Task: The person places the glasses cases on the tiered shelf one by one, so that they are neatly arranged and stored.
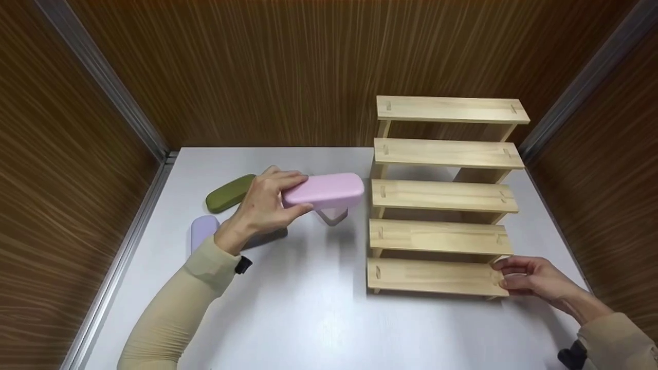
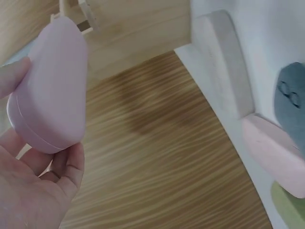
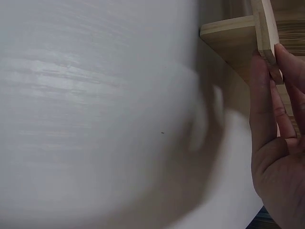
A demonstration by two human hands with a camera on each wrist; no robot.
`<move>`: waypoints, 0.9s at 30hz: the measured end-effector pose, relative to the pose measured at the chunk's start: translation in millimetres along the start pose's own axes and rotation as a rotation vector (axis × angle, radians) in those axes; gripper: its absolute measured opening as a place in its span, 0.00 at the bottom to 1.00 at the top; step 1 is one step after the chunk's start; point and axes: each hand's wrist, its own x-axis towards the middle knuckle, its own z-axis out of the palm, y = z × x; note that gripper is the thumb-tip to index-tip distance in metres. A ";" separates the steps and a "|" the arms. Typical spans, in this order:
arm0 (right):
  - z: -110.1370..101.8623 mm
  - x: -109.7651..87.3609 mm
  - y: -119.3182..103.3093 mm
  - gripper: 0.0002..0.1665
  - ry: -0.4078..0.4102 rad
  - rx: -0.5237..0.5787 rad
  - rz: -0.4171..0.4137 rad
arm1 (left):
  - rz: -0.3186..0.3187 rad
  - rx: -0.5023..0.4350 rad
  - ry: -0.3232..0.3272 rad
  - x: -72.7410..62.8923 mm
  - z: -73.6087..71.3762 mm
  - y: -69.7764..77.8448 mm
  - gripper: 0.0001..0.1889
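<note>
My left hand (image 1: 264, 203) grips a pink glasses case (image 1: 325, 190) by its left end, thumb on the near side and fingers on the far side. The case is held up over the table, left of a stepped wooden shelf rack (image 1: 444, 195). In the left wrist view the closed seam of the pink case (image 2: 53, 88) shows near the palm. At the rack's lower right corner, my right hand (image 1: 537, 282) pinches the end of the lowest board. The right wrist view has thumb and fingers on either side of that board (image 3: 267, 40).
On the white table (image 1: 318, 318) at left lie a green case (image 1: 230, 193), a lilac case (image 1: 204, 231) and a dark case (image 1: 267, 238), partly behind my left arm. A pale case (image 1: 333, 216) lies beneath the held one. Wood-grain panels (image 1: 257, 72) wall the table.
</note>
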 end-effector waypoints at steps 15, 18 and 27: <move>-0.5 -1.0 -2.5 0.22 -0.005 0.001 0.002 | 0.036 -0.034 -0.055 58.4 4.4 33.9 0.34; 0.1 -1.0 -2.4 0.22 -0.003 -0.008 0.002 | 0.049 -0.037 -0.056 71.5 7.4 40.8 0.34; 0.2 -0.7 -3.4 0.22 -0.021 0.007 -0.011 | 0.091 -0.047 -0.066 108.4 17.5 62.6 0.33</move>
